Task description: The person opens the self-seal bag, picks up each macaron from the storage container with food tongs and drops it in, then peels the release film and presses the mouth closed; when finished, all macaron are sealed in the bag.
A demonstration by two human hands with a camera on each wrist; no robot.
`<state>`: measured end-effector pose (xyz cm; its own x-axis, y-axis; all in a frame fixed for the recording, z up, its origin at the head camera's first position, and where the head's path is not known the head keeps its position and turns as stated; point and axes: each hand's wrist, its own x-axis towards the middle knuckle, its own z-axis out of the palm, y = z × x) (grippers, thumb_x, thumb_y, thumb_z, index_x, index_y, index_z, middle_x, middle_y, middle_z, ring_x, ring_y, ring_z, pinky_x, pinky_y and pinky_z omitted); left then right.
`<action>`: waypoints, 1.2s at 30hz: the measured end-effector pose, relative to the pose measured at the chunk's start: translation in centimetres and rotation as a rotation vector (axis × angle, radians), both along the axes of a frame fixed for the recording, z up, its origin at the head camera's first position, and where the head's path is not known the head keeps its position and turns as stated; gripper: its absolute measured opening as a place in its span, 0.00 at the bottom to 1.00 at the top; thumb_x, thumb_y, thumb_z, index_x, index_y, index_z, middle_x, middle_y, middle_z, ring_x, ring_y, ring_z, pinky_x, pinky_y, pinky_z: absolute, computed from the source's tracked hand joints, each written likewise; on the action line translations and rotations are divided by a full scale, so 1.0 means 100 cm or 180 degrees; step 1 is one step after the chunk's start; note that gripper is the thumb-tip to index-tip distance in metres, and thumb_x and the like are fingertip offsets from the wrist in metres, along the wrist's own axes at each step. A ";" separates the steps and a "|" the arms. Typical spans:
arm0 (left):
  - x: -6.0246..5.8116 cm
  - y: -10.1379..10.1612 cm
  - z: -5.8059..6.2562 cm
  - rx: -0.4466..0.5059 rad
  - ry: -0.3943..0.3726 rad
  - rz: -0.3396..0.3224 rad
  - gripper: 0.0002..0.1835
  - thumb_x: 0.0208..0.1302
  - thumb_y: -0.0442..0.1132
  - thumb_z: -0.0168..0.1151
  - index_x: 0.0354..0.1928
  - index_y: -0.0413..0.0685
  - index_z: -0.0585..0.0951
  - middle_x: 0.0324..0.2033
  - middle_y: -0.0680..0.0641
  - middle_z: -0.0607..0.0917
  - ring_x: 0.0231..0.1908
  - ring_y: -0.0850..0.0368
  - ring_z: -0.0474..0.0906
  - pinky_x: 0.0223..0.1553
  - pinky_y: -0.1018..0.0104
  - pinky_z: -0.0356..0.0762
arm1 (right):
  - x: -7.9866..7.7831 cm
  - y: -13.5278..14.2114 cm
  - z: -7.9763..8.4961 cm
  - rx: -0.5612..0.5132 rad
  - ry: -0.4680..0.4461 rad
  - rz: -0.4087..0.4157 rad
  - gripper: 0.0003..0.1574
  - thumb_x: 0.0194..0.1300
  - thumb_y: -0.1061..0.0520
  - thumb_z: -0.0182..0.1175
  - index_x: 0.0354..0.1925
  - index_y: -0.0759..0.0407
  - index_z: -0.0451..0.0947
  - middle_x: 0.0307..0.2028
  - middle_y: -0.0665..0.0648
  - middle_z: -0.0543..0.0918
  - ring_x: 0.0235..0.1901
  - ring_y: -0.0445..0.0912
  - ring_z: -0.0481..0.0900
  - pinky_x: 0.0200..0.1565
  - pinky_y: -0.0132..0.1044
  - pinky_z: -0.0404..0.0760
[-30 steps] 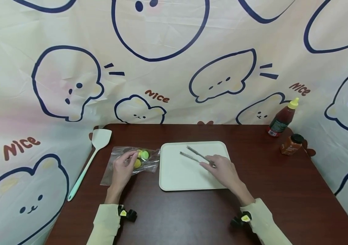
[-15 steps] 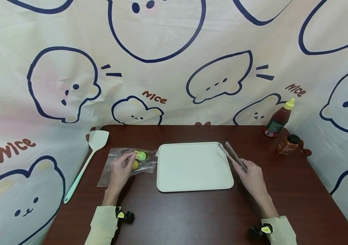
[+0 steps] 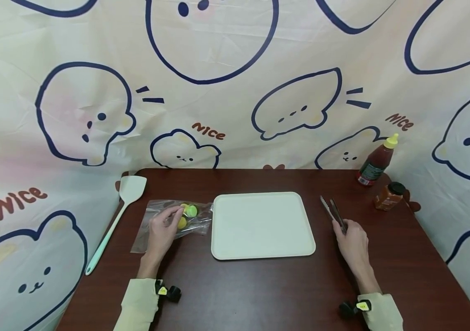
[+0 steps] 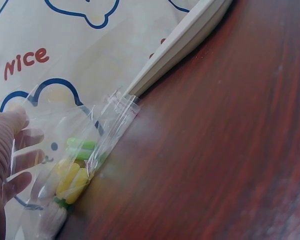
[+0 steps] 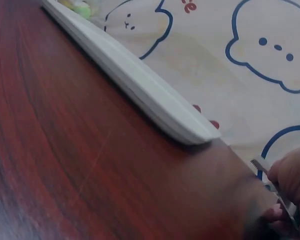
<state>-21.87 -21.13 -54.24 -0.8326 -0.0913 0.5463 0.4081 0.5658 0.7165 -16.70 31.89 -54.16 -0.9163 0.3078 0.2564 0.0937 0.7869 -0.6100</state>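
And the right hand (image 3: 352,243) is out past the tray now, carrying the slim silver-grey metal tongs (image 3: 338,215) with it: a second ago they reached in over the cream-white, round-cornered rectangular tray (image 3: 263,225), half a second ago they overlapped its right edge, and here they are beside it, above the dark reddish-brown wooden desk (image 3: 259,294). Fingers and thumb are wrapped round the grip end, the two tips pointing away from the person and standing a little apart; whether those tips touch the wood, I cannot tell. Over on the other side, no such travel: the left hand (image 3: 163,230) stays put, pinching the film of the clear plastic bag (image 3: 145,236), with the fingers showing through it in the left wrist view. Inside sit a bright green piece (image 3: 191,211) and a yellow piece (image 3: 182,223), too wrapped up in glare and folds to identify. So the hands are well apart, each gripping its own thing, with the tray between them. What does the shift mean? By my reading, the tongs are being given a place on the right, while the bag is kept close against the tray's left edge. Around them, the white-headed, mint-handled spatula (image 3: 132,189) lies at far left, and the red sauce bottle with its yellow nozzle (image 3: 377,162) stands at the far right corner, the squat dark-lidded jar (image 3: 389,196) just beside it.
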 end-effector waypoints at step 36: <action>0.000 -0.001 0.002 0.0013 0.0077 -0.0019 0.08 0.71 0.36 0.70 0.47 0.42 0.90 0.41 0.46 0.92 0.42 0.51 0.88 0.45 0.82 0.75 | 0.001 -0.051 0.007 -0.0639 0.0932 0.0389 0.32 0.71 0.56 0.69 0.68 0.66 0.75 0.65 0.67 0.80 0.64 0.61 0.77 0.65 0.47 0.76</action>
